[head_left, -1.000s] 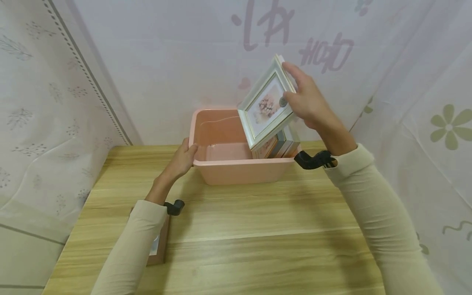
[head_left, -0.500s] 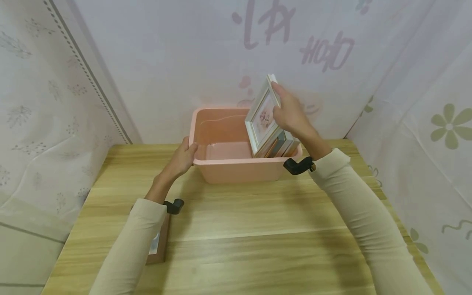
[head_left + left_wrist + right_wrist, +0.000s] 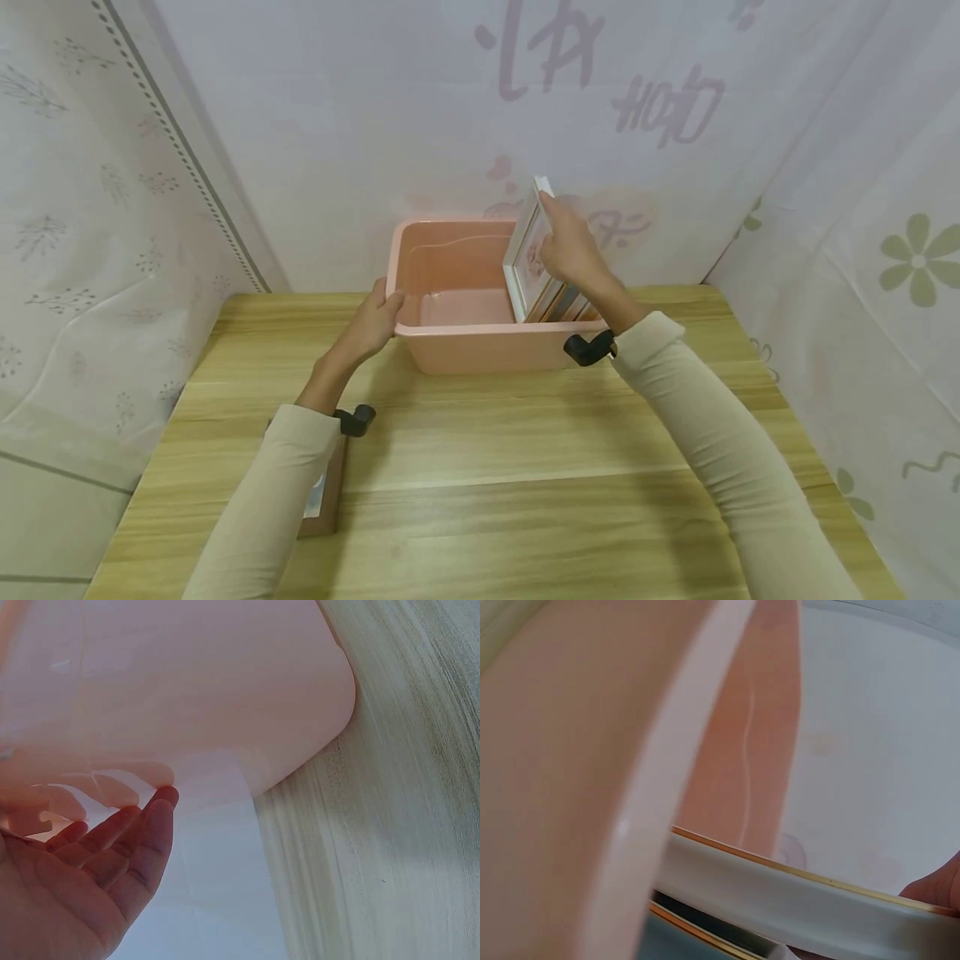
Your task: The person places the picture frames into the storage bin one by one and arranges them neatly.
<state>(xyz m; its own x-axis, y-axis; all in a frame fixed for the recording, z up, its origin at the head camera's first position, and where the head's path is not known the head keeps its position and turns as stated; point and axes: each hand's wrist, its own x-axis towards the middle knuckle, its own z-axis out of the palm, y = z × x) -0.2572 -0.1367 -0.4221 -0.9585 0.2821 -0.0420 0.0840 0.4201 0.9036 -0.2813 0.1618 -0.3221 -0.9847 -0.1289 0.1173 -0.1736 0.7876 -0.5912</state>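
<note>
The table (image 3: 465, 542) bears the tub (image 3: 480, 348), which stands near its far edge. A steady brace on the tub seems wise, as pushing on one side could slide it.

The white frame (image 3: 525, 267) is inside the tub's right half, standing steeply, its top tipped right and above the rim. Other frames (image 3: 561, 304) stand on edge just to its right. Whether its bottom edge meets the tub floor is hidden by the front wall. To seat it well, I would lower that edge level, bring its back flush with its neighbours, and draw the fingers clear from behind before easing off, so none get caught.

The right hand (image 3: 573, 250) pinches the white frame by its upper right edge, closed only to the frame's thickness. The left hand (image 3: 367, 323) grips the tub's left rim, thumb over the top, fingers outside.

Counted: one table; one tub; one white frame; one brown frame (image 3: 324, 510), partly under the left forearm; at least two other frames, the exact number covered; two hands; two black mounts (image 3: 588, 348), one per wrist.
</note>
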